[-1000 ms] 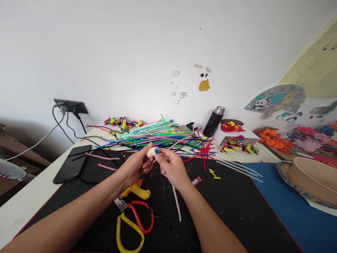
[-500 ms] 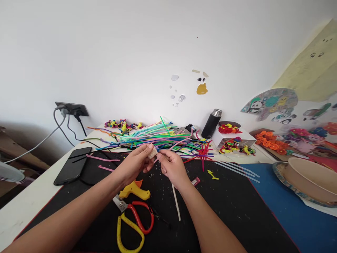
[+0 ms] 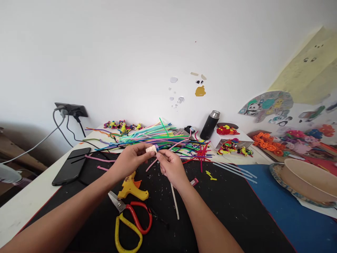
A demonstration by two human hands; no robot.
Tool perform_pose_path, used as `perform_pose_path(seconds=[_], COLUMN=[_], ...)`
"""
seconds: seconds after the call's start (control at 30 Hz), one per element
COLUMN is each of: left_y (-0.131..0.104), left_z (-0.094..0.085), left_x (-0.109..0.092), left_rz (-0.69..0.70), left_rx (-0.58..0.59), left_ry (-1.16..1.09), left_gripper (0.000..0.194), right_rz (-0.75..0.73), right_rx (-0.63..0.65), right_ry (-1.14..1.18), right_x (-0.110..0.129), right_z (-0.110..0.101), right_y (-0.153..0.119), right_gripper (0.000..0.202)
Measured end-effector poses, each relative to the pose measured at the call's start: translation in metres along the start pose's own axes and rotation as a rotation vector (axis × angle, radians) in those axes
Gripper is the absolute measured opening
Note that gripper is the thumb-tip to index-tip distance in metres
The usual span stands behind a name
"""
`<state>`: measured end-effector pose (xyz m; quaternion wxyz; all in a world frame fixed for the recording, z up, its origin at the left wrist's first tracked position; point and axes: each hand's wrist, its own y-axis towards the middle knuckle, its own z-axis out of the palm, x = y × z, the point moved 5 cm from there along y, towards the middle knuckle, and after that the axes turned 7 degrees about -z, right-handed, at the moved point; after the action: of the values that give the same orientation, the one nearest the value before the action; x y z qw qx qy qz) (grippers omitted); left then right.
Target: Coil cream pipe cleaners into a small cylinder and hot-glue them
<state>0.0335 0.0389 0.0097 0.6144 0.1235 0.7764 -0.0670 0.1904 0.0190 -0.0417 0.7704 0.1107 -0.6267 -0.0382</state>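
Between the fingertips of my left hand (image 3: 135,156) is a small cream-coloured coiled piece (image 3: 151,149) with a blue-purple end. My right hand (image 3: 171,167) is closed in a pinch at that blue end, the fingertips of both hands nearly meeting. What my right fingers grip is too small to make out. A pink pipe cleaner (image 3: 151,164) slants down beside the piece. Below my right hand a white stick (image 3: 174,202) lies on the black mat (image 3: 223,211). Behind my hands spreads a pile of coloured pipe cleaners (image 3: 147,135).
Red-and-yellow-handled scissors (image 3: 137,218) and a yellow glue gun (image 3: 133,188) lie near my left forearm. A phone (image 3: 71,167) is at the left, a black bottle (image 3: 210,125) at the back, a bowl (image 3: 310,179) at the right.
The cream piece has turned to lie more level, its blue end now more visible. My left fingers have shifted up around it. The whole view has shifted slightly.
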Motion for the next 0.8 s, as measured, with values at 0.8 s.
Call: perform_pose_path(seconds=[0.8], left_y=[0.005], left_z=[-0.002], left_x=[0.01], left_rz=[-0.015], left_rx=[-0.101], left_ry=[0.082], left_gripper=[0.044], right_rz=[-0.001], right_rx=[0.007], right_ry=[0.01], right_x=[0.002], right_z=[0.0], right_y=[-0.001], right_gripper=[0.039])
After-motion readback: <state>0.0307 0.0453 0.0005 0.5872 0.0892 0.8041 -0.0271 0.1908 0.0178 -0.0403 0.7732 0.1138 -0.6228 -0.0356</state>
